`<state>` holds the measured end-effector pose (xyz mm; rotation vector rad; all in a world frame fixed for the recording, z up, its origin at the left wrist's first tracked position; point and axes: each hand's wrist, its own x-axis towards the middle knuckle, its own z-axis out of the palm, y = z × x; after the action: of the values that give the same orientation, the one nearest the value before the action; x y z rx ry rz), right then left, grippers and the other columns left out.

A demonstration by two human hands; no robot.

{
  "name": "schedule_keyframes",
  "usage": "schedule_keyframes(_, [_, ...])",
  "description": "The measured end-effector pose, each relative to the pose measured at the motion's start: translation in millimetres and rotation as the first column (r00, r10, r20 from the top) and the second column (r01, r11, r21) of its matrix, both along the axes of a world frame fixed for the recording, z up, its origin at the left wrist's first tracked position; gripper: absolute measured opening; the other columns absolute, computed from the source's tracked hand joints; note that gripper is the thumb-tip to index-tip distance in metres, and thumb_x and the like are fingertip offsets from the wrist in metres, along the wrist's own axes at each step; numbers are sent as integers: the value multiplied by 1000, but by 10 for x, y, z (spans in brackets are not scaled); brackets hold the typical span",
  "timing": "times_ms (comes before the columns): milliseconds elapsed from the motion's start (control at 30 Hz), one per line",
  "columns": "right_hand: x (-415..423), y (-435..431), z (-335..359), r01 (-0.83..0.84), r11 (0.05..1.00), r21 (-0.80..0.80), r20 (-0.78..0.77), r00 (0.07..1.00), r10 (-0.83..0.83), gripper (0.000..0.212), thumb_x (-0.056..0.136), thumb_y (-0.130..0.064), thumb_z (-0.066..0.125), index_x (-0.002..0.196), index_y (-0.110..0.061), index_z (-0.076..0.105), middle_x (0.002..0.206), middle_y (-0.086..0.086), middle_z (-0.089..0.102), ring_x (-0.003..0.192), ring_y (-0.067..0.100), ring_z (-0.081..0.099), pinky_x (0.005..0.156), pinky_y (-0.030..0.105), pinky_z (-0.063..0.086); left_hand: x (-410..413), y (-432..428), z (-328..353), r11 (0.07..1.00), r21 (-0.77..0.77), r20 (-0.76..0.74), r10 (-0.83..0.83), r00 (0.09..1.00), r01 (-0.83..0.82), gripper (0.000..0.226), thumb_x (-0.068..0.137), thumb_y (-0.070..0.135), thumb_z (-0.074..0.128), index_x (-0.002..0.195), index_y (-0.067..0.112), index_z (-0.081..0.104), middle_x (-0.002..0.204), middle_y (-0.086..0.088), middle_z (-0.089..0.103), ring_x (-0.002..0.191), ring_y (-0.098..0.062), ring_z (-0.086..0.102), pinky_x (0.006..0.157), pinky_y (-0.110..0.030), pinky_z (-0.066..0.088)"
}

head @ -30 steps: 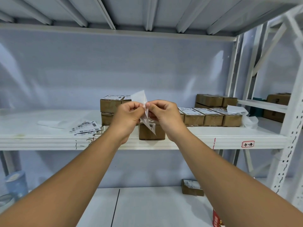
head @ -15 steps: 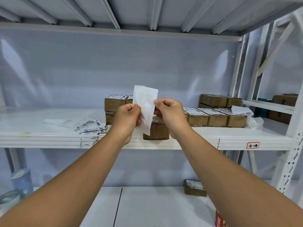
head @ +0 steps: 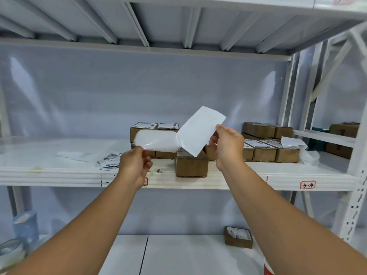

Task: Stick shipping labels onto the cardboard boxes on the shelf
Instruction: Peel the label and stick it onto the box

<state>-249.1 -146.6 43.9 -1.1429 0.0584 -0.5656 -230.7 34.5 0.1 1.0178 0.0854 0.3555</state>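
Note:
My right hand pinches a white shipping label, its blank side toward me, tilted up to the right. My left hand pinches the glossy backing sheet, which still meets the label at its lower left edge. Both are held in front of the white shelf. An unlabelled cardboard box stands near the shelf's front edge, just below the label. Behind it, stacked boxes with labels on top are partly hidden by the backing.
A row of labelled boxes and a crumpled backing sheet lie at the right. Loose labels lie at the left of the shelf. One small box sits on the lower shelf. Tape rolls are at the lower left.
My hands have pulled apart: the right hand has drawn the label up and right, the left hand has taken the backing left and down. The label has peeled off most of the backing.

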Motion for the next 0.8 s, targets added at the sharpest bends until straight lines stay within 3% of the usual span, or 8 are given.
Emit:
schedule_keyframes(133, [-8, 46, 20, 104, 995, -10, 77, 992, -103, 25, 96, -22, 54, 73, -18, 60, 64, 0, 51, 52, 12, 39, 51, 24, 35, 4, 92, -85, 943, -329, 63, -31, 998, 50, 19, 95, -1, 39, 78, 1, 48, 76, -13, 56, 61, -16, 67, 59, -19, 56])
schedule_keyframes(233, [-19, 140, 68, 89, 995, 34, 134, 987, -93, 18, 97, -20, 53, 81, -20, 61, 67, -2, 57, 45, 7, 49, 47, 19, 43, 64, 221, -127, 936, -350, 115, -6, 993, 46, 14, 96, -2, 36, 89, -2, 49, 90, -19, 59, 82, -22, 67, 79, -26, 56])
schedule_keyframes(367, [29, 403, 92, -71, 997, 4, 222, 973, 68, 13, 97, -16, 52, 86, -15, 59, 79, 4, 57, 56, 12, 66, 54, 20, 52, 203, 464, -227, 965, 115, 175, 212, 961, -234, 13, 97, 4, 41, 90, 14, 45, 89, -15, 63, 78, -18, 66, 69, -21, 54])
schedule_keyframes(433, [61, 554, 75, -88, 989, -115, 237, 965, 113, 13, 97, -14, 53, 85, -17, 59, 82, 4, 63, 66, 14, 69, 63, 23, 56, 222, 600, -279, 792, 407, 270, 371, 888, -455, 11, 96, 12, 47, 87, 18, 47, 89, -8, 66, 80, -19, 66, 71, -23, 49])
schedule_keyframes(500, [92, 707, 49, -121, 966, -229, 239, 955, 176, 11, 96, -13, 54, 88, -19, 60, 88, 4, 68, 76, 14, 70, 71, 23, 56, 226, 761, -289, 585, 577, 337, 464, 819, -569, 4, 95, 16, 50, 99, 15, 49, 95, -1, 64, 86, -16, 61, 71, -20, 39])
schedule_keyframes(567, [130, 843, 10, -159, 938, -309, 224, 946, 234, 11, 95, -12, 56, 89, -22, 60, 88, 0, 69, 82, 11, 70, 77, 25, 57, 279, 936, -290, 501, 644, 373, 453, 810, -577, 18, 95, 12, 50, 112, 9, 46, 104, -1, 59, 93, -13, 56, 77, -21, 37])
schedule_keyframes(700, [279, 1151, -83, -146, 895, -422, 199, 948, 248, 16, 91, -13, 61, 83, -27, 61, 90, -4, 69, 90, 14, 68, 85, 30, 55, 491, 1271, -323, 319, 817, 334, 417, 845, -480, 26, 95, 6, 46, 120, 4, 40, 116, -16, 57, 105, -28, 55, 81, -29, 38])
schedule_keyframes(800, [377, 1366, -145, -157, 864, -479, 185, 944, 274, 16, 89, -10, 62, 84, -26, 61, 89, -7, 67, 85, 7, 63, 75, 19, 49, 636, 1407, -331, 229, 909, 240, 394, 887, -348, 35, 95, 5, 42, 130, 3, 38, 122, -20, 52, 99, -27, 50, 79, -30, 35])
